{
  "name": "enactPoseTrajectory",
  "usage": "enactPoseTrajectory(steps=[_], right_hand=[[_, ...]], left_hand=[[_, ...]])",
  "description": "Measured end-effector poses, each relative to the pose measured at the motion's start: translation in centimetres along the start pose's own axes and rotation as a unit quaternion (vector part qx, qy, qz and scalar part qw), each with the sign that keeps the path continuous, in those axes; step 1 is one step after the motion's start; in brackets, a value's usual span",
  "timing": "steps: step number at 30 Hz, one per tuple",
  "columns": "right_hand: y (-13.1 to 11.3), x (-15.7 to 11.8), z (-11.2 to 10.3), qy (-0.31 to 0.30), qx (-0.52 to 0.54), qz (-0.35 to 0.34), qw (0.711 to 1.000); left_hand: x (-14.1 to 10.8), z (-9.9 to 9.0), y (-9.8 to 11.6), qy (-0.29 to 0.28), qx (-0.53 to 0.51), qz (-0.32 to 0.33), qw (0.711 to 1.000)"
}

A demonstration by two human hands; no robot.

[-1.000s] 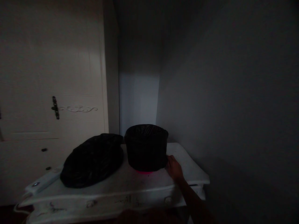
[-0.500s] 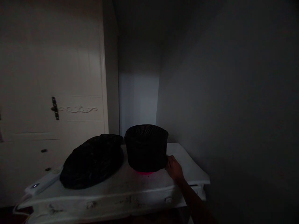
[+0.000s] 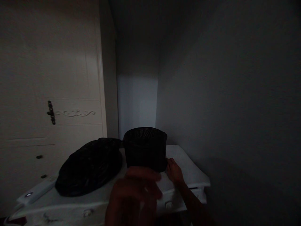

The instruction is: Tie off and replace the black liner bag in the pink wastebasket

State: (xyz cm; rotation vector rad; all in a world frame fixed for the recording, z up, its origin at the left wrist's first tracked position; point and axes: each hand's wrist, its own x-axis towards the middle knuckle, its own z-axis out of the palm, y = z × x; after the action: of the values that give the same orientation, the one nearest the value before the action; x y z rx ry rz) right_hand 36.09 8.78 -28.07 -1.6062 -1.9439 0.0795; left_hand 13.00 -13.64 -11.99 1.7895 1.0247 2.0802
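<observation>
A bin (image 3: 145, 153) with a black trash bag pulled over its rim and sides stands on a white dresser (image 3: 188, 175). My right hand (image 3: 173, 171) is at the bag's lower right edge, its fingers pinched on the black plastic. In front of the bin, nearer the camera, is my left hand (image 3: 135, 191), dark and smeared by motion. It hides the bin's base, and whether its fingers hold anything does not show. A second black plastic bag (image 3: 90, 169), lumpy and bulging, lies left of the bin.
A white power strip (image 3: 35, 192) with a cable lies at the dresser's left end. Behind it is a white wardrobe (image 3: 75, 78) with a dark handle (image 3: 51, 112). Close on the right is a grey wall (image 3: 223, 94). The room is dim.
My left hand has come into view from below, in front of the bin. My right hand keeps its place at the bag's edge. The view has shifted slightly.
</observation>
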Motion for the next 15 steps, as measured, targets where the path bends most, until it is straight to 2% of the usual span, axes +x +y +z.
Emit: enactPoseTrajectory(steps=[2,4,6,8,10,13,15], right_hand=[[-0.1,0.0,0.0,0.002,0.005,0.001,1.0],[-0.2,0.0,-0.1,0.005,0.01,0.002,1.0],[-0.2,0.1,0.0,0.005,0.011,0.001,1.0],[-0.2,0.1,0.0,0.007,0.008,0.003,1.0],[0.0,0.2,0.2,0.011,0.007,0.002,1.0],[0.2,0.3,0.4,0.014,0.008,-0.005,1.0],[0.2,0.3,0.4,0.013,0.007,-0.005,1.0]], left_hand=[[1.3,0.5,-3.2,0.047,-0.01,-0.028,0.998],[2.2,0.5,-8.1,0.133,0.002,-0.1,0.986],[2.5,-0.1,-13.6,0.184,0.054,-0.188,0.963],[2.4,-1.0,-18.6,0.168,0.081,-0.216,0.958],[1.9,-1.6,-22.5,0.106,0.098,-0.232,0.962],[0.9,-2.0,-25.8,-0.001,0.121,-0.242,0.963],[0.3,-2.0,-26.9,-0.026,0.143,-0.237,0.961]])
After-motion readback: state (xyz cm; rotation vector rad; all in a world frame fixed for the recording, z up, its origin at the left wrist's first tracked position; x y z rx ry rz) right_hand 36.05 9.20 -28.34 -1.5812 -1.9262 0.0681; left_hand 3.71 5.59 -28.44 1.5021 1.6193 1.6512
